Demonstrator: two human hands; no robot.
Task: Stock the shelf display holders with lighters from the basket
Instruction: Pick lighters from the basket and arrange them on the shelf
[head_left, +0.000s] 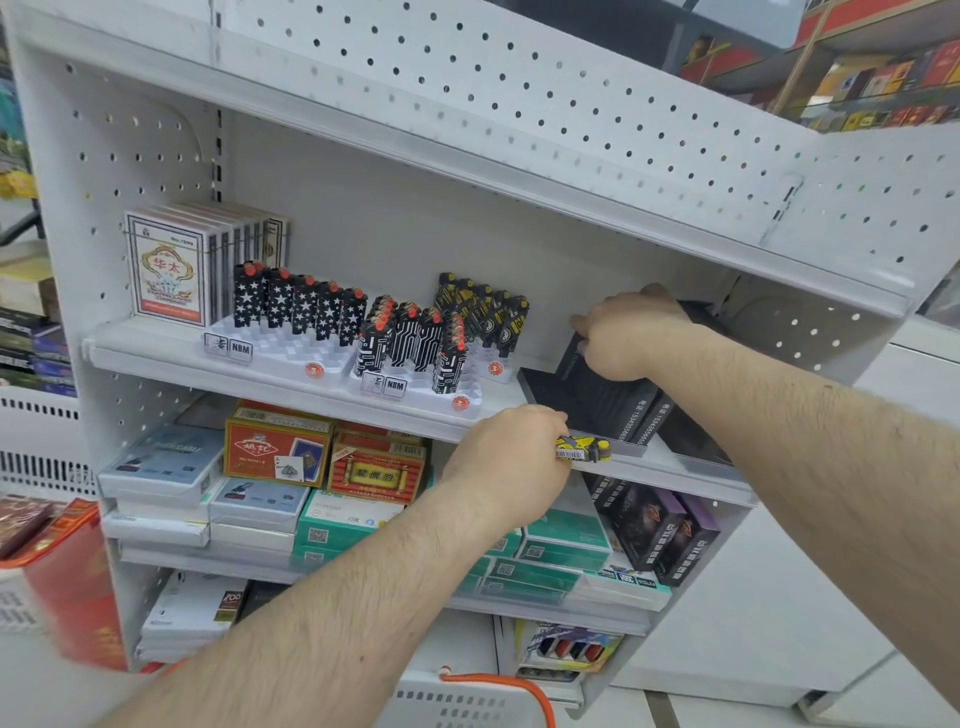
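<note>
My left hand (511, 460) grips a yellow and black lighter (584, 449) lying sideways, held just in front of the middle shelf's edge. My right hand (631, 332) reaches onto that shelf and holds the top of a black display box (592, 400) that leans at the right end. Left of it, white holders (291, 353) carry black star-print lighters (298, 306), black lighters with white line patterns (410, 340) and black and yellow lighters (485, 312). The white basket (457, 704) with an orange handle shows at the bottom edge; what lies in it is hidden.
Card decks (171, 265) stand at the shelf's left end. Boxed goods (322, 467) fill the shelf below, and dark cartons (660, 530) stand at its right. A pegboard shelf (519, 114) overhangs above. A red box (67, 566) sits at the left.
</note>
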